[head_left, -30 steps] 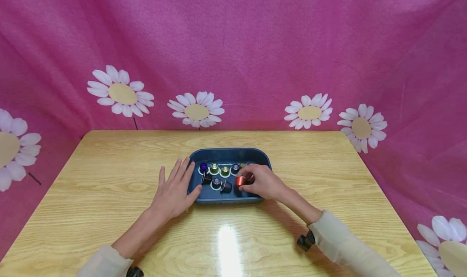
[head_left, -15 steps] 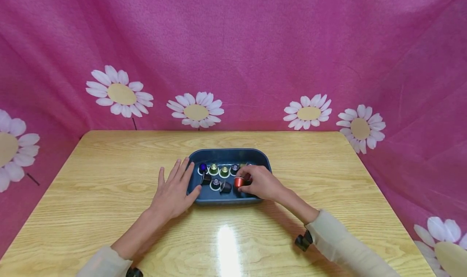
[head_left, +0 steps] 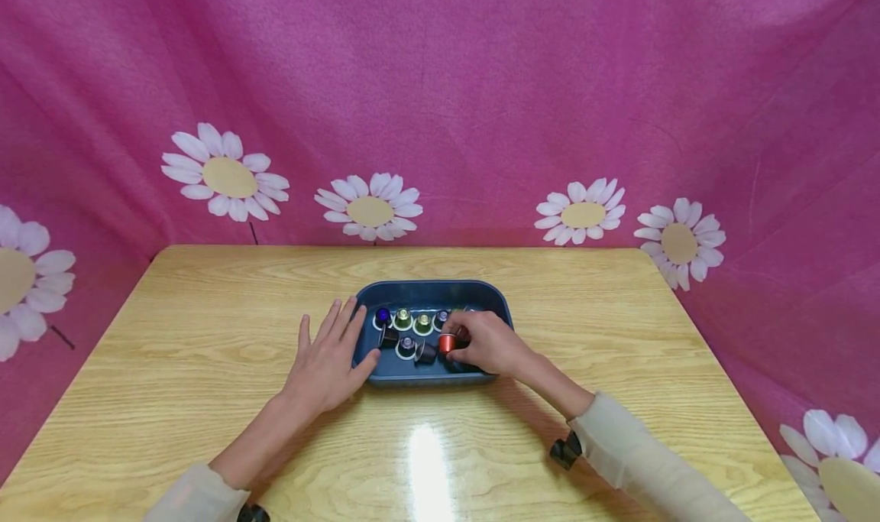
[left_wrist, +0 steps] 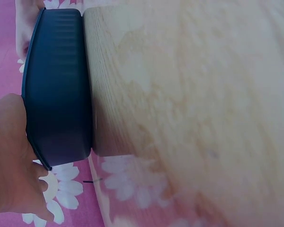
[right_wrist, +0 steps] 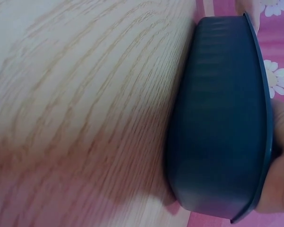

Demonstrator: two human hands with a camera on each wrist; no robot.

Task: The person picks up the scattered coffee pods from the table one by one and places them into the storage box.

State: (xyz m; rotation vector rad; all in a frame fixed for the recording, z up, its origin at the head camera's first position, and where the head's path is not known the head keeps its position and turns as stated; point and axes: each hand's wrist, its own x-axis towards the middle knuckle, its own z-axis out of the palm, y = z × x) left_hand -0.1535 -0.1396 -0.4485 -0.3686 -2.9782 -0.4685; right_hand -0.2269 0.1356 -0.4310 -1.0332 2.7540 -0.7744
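Observation:
A dark blue tray point(head_left: 433, 380) holds several coffee capsules. Between its thumb and fingers, my right hand point(head_left: 491, 344) pinches a red coffee capsule point(head_left: 447, 344) inside the tray's right part. Resting on the tray's left rim, my left hand point(head_left: 326, 358) lies with its fingers straight and spread. In the back row stand a blue capsule point(head_left: 382, 317), two green ones and a dark purple capsule point(head_left: 442, 319). Nearer the front, a black capsule point(head_left: 425, 353) lies tipped beside an upright dark capsule point(head_left: 406, 346). The right hand partly hides capsules behind it. Both wrist views show mainly the tray's outer wall point(left_wrist: 59, 90).
The tray stands on a light wooden table point(head_left: 241, 316). Behind and beside the table hangs a pink cloth point(head_left: 440, 109) printed with white daisies. A dark wrist device point(head_left: 566, 450) sits at the right cuff.
My right hand has shifted slightly left with the red capsule, which is now closer to the tipped black one. The left hand keeps its place on the rim.

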